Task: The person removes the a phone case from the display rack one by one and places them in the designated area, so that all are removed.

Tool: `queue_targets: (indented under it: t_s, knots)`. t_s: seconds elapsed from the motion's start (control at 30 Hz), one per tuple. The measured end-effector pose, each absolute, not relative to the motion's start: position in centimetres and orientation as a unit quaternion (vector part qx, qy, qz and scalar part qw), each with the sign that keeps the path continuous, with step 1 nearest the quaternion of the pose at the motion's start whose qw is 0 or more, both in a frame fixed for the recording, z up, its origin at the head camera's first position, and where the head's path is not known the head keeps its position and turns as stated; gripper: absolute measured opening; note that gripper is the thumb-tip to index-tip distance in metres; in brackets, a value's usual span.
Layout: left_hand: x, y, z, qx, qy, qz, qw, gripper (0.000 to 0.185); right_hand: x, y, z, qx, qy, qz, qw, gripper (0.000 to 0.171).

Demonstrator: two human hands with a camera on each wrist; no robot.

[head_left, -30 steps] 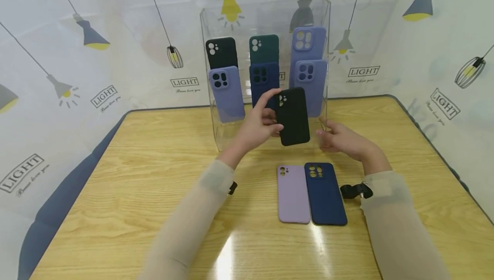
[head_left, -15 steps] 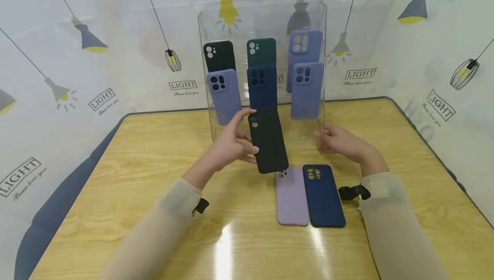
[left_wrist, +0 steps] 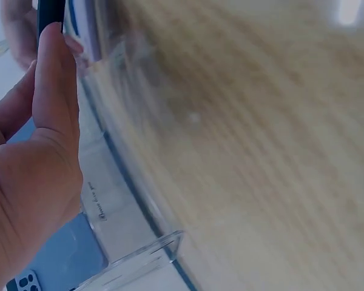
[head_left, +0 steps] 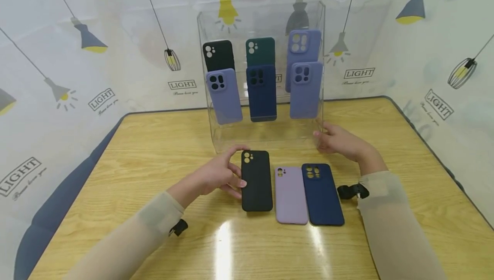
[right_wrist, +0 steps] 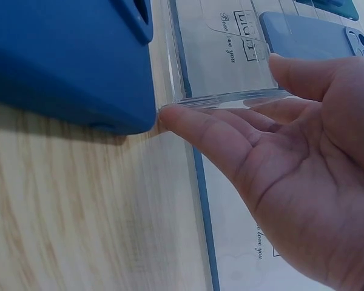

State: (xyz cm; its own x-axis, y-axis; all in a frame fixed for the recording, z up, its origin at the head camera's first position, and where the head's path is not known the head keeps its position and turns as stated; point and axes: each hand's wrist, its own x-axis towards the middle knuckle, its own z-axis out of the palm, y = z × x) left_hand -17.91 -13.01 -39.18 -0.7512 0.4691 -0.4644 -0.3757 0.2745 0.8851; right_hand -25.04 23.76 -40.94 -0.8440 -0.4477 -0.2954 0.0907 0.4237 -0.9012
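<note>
My left hand (head_left: 220,173) grips a black phone case (head_left: 256,181) by its left edge, thumb on the front and index finger at the top corner. The case is low over the table, left of a lilac phone case (head_left: 291,196) and a navy phone case (head_left: 323,196) lying side by side. In the left wrist view, the black case (left_wrist: 51,15) shows edge-on above the thumb. My right hand (head_left: 339,143) holds the lower right side of a clear display stand (head_left: 266,136); its thumb and fingers lie on either side of the panel in the right wrist view.
On the stand, the upper row has a black case (head_left: 218,55), a green case (head_left: 260,51) and a periwinkle case (head_left: 303,42). Below sit a periwinkle case (head_left: 225,100), a navy case (head_left: 262,100) and another periwinkle case (head_left: 305,100). A lamp-patterned cloth (head_left: 135,78) backs the wooden table (head_left: 135,155).
My left hand has carried the black case down and left from in front of the stand to beside the lilac case. The right hand has stayed at the stand's side.
</note>
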Motion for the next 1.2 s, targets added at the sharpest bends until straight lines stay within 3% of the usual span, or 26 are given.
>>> queue_targets:
  t_s: [0.33,0.83,1.2]
  knots:
    - [-17.3,-12.2,-41.6,0.046,0.745,0.556,0.366,0.095,-25.1,24.0,-41.3,-0.112,0.813,-0.515,0.248,0.078]
    - [-17.9,-11.7,-41.0,0.135,0.854,0.377,0.333,0.103,-25.1,24.0,-41.1,-0.115,0.82,-0.504,0.246,0.079]
    - [-18.0,-11.9,-40.8,0.134,0.848,0.377,0.347,0.1,-25.3,23.9,-41.2,-0.116,0.81,-0.517,0.251,0.08]
